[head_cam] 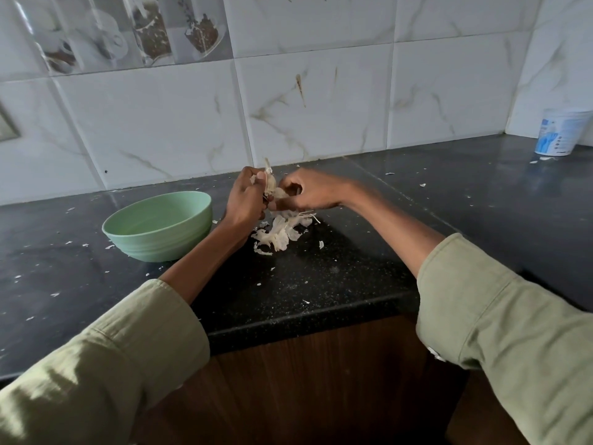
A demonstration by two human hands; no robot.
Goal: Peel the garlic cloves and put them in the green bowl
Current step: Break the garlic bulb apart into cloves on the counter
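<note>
My left hand [245, 195] grips a garlic clove [270, 184] above the black counter, with a strip of papery skin sticking up from it. My right hand [308, 192] pinches the skin at the clove's right side, its fingers curled. Both hands hover just over a pile of white garlic skins [280, 232] on the counter. The green bowl [158, 228] stands to the left of my left hand, close to my wrist. I cannot see any cloves inside it from this angle.
Small skin flakes lie scattered over the black counter [353, 271]. A white and blue plastic tub [560, 131] stands in the far right corner by the tiled wall. The counter's front edge runs below my forearms, with a wooden cabinet front beneath.
</note>
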